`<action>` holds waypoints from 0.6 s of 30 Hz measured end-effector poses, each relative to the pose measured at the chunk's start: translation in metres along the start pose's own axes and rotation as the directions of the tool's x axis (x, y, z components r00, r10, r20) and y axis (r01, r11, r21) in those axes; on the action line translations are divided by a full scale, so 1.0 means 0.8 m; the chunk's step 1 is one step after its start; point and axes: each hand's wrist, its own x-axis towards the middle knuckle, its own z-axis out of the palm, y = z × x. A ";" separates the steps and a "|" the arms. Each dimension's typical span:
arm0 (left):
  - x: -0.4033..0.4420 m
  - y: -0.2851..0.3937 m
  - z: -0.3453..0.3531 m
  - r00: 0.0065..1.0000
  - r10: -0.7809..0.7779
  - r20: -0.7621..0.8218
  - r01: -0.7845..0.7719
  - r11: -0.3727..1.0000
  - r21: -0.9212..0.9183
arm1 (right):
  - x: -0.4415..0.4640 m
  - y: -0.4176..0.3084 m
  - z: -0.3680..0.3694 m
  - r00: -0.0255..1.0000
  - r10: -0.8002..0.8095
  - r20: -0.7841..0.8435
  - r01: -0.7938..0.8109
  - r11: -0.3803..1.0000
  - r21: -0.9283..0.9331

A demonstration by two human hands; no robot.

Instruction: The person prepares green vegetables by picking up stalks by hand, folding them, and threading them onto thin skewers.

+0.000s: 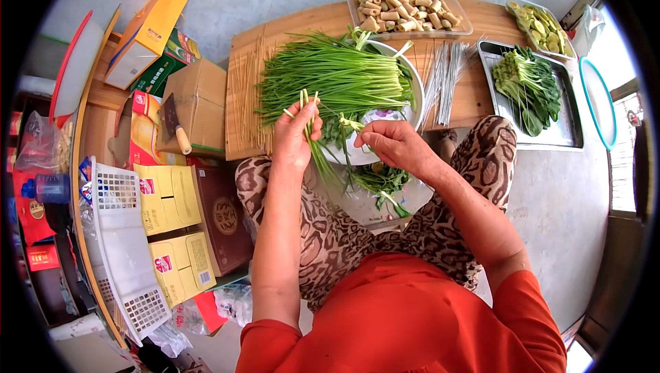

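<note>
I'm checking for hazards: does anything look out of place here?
Yes: the knife by the cardboard box, left of the table, looks oddly placed, since its blade is bare and away from the greens. How it's supported isn't clear.

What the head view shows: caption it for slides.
Left hand holding green stalks, right hand beside it, near heaped greens.

1 head-worn view, aimed forward and steeply down, wide fisheye with dark rounded corners and bent edges. Red shirt (392, 311) is nearest at bottom centre; left hand (297, 134) and right hand (399, 145) sit mid-frame farther out, wooden table (473, 101) beyond. Coverage spans yellow cartons (180, 266) at frame left to pale floor (560, 208) at frame right.
</note>
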 end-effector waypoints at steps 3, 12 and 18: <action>0.001 -0.001 -0.002 1.000 -0.001 0.006 0.001 1.000 -0.005 | 0.002 0.003 0.002 1.000 -0.017 0.008 0.017 1.000 -0.015; 0.001 -0.001 -0.005 1.000 0.009 0.029 -0.010 1.000 0.018 | 0.000 0.004 0.002 1.000 -0.005 0.004 0.005 1.000 0.019; 0.000 0.002 -0.006 0.999 0.007 0.037 -0.008 0.999 0.044 | 0.000 0.003 0.001 1.000 -0.012 0.017 0.012 1.000 0.022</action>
